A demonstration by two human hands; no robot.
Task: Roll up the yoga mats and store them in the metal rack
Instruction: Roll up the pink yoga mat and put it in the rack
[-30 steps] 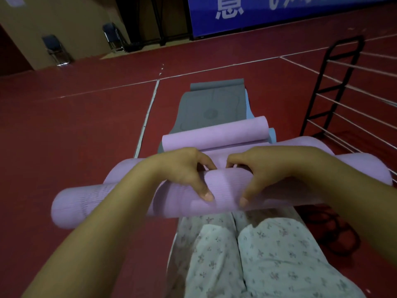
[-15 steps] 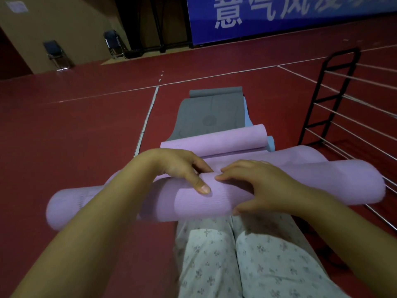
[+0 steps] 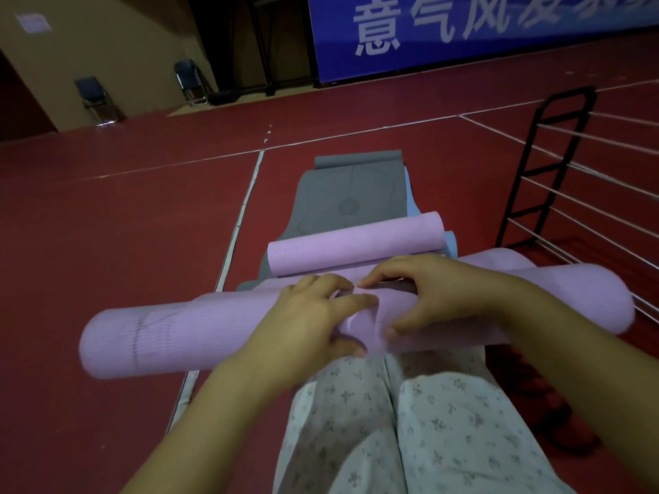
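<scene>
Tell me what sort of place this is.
Probably an indoor sports hall: a red floor with white court lines, a big blue banner on the far wall, and folding chairs set beside the wall.

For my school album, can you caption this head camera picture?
Both hands, left hand and right hand, grip a rolled purple foam yoga mat beside the black metal rack.

metal rack [image 3: 556,172] cut off at right edge, banner [image 3: 481,26] lettering cropped at top
</scene>
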